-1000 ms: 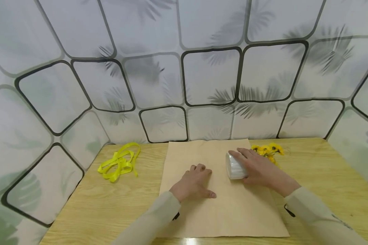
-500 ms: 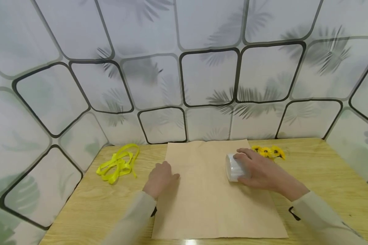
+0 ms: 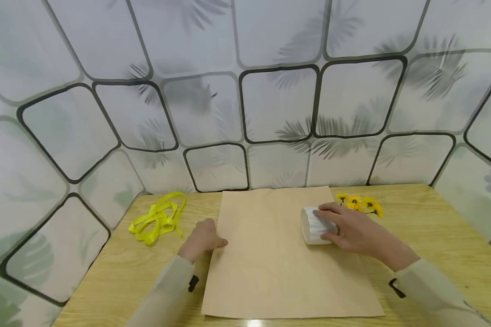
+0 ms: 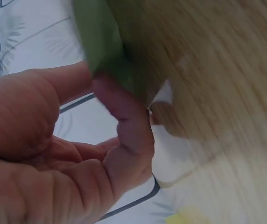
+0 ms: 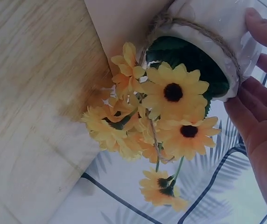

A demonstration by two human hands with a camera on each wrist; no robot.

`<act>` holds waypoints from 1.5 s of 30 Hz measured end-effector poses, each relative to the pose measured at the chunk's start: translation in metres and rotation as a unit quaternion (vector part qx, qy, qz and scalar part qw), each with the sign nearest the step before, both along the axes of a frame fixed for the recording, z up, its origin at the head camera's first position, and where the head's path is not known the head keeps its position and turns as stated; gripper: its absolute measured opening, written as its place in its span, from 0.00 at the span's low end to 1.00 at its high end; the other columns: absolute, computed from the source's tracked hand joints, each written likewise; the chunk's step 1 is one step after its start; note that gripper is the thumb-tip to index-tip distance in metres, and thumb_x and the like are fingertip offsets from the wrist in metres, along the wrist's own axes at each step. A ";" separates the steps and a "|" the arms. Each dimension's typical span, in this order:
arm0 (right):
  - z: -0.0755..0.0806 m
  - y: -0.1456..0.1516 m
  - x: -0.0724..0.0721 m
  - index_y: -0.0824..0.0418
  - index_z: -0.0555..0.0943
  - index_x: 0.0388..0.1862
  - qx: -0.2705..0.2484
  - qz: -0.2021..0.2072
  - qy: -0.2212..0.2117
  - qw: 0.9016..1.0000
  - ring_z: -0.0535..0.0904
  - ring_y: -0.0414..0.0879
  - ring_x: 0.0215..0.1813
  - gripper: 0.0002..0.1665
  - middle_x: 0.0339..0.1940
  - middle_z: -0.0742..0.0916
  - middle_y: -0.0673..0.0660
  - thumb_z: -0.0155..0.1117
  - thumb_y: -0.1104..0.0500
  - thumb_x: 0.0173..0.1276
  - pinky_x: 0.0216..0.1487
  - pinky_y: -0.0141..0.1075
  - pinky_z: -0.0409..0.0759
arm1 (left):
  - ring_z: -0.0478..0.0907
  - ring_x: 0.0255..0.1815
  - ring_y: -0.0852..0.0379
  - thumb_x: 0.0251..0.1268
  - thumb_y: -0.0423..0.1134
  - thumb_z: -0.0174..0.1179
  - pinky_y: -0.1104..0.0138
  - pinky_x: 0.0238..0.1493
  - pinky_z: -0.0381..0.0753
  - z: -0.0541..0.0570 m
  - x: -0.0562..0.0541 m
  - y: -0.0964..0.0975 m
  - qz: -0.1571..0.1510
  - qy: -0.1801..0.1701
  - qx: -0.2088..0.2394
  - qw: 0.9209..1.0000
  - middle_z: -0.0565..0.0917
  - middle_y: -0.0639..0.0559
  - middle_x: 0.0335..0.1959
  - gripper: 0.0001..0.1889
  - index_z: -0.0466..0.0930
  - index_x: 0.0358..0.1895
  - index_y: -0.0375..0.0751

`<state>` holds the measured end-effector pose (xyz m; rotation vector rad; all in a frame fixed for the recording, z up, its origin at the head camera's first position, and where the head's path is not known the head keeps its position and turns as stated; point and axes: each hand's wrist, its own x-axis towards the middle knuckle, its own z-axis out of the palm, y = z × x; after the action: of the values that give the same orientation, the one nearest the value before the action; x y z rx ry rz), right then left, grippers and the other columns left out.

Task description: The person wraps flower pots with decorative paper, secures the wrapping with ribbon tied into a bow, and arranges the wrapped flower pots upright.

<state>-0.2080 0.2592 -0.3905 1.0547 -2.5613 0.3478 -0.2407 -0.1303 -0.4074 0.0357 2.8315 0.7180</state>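
Note:
A large sheet of tan wrapping paper (image 3: 266,268) is spread on the table. My left hand (image 3: 202,239) pinches its left edge between thumb and forefinger. In the left wrist view the pinched edge (image 4: 98,37) looks green. A white flowerpot (image 3: 313,227) lies on its side on the paper's right half, and my right hand (image 3: 353,229) grips it from the right. Seen from the right wrist, twine (image 5: 203,35) circles the pot's rim, clear film shines on its wall, and yellow artificial sunflowers (image 5: 173,92) spill from its mouth.
A loose bundle of yellow ribbon (image 3: 160,218) lies on the wooden table (image 3: 118,277), left of the paper. Behind the table hangs a patterned white cloth (image 3: 282,102), which also closes off both sides.
My left hand has moved left from the paper's middle to its left edge and pinches it. The pot has barely shifted; my right hand has drawn slightly back to the right.

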 end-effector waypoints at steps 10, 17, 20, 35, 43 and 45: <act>-0.001 0.004 -0.002 0.66 0.85 0.49 -0.020 0.010 0.007 1.000 0.87 0.57 0.51 0.23 0.56 0.87 0.64 0.82 0.59 0.56 0.46 0.47 0.87 | 0.81 0.35 0.51 0.61 0.40 0.72 0.61 0.38 0.82 -0.007 -0.007 -0.023 0.052 -0.045 0.119 0.990 0.84 0.41 0.40 0.22 0.83 0.52 0.28; 0.001 0.008 -0.002 0.66 0.83 0.57 -0.008 0.005 -0.035 0.999 0.87 0.54 0.49 0.25 0.65 0.84 0.65 0.77 0.64 0.59 0.44 0.42 0.85 | 0.77 0.25 0.57 0.65 0.39 0.70 0.67 0.31 0.80 -0.003 -0.008 -0.032 0.057 -0.057 0.162 0.983 0.83 0.41 0.42 0.21 0.82 0.55 0.27; 0.000 0.008 -0.004 0.66 0.83 0.58 -0.019 0.020 -0.024 0.999 0.86 0.56 0.52 0.28 0.64 0.84 0.66 0.79 0.65 0.57 0.46 0.45 0.86 | 0.78 0.27 0.56 0.65 0.40 0.70 0.67 0.31 0.81 0.001 -0.008 -0.034 0.053 -0.063 0.164 0.983 0.82 0.42 0.40 0.17 0.83 0.47 0.28; -0.012 0.000 -0.011 0.65 0.83 0.57 -0.050 0.036 -0.003 0.998 0.86 0.55 0.53 0.33 0.59 0.86 0.64 0.84 0.62 0.52 0.47 0.46 0.87 | 0.85 0.38 0.56 0.69 0.41 0.66 0.62 0.42 0.89 0.003 -0.010 -0.050 0.059 -0.097 0.189 0.975 0.78 0.31 0.62 0.29 0.74 0.65 0.23; -0.012 -0.008 -0.012 0.66 0.82 0.56 -0.060 0.033 -0.012 0.998 0.86 0.54 0.51 0.31 0.58 0.86 0.64 0.84 0.62 0.53 0.47 0.45 0.87 | 0.86 0.35 0.60 0.74 0.43 0.62 0.64 0.43 0.88 0.021 -0.009 -0.060 0.017 -0.133 0.333 0.933 0.86 0.50 0.39 0.19 0.79 0.56 0.29; -0.012 -0.011 -0.012 0.67 0.82 0.57 -0.061 0.034 -0.014 0.997 0.86 0.54 0.52 0.32 0.59 0.86 0.64 0.83 0.61 0.54 0.47 0.46 0.87 | 0.86 0.36 0.60 0.75 0.44 0.61 0.66 0.43 0.88 0.026 -0.008 -0.062 0.011 -0.134 0.363 0.922 0.85 0.53 0.39 0.19 0.78 0.55 0.30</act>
<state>-0.2204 0.2484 -0.4029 1.1009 -2.4984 0.5325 -0.2490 -0.1926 -0.3815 0.0209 2.1688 1.5945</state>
